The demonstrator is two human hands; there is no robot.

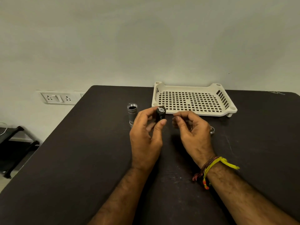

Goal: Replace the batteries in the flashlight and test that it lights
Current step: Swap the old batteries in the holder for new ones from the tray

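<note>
left hand [146,137]: pinching a small black cylindrical battery holder [160,114]
right hand [193,129]: fingers loosely curled, holding nothing visible
silver metal flashlight tube [132,114]: upright, open end up

2 hands [146,135] [193,132], 1 flashlight body [132,114], 1 batt holder [160,114], 1 tray [193,88], 1 cap [212,129].
</note>
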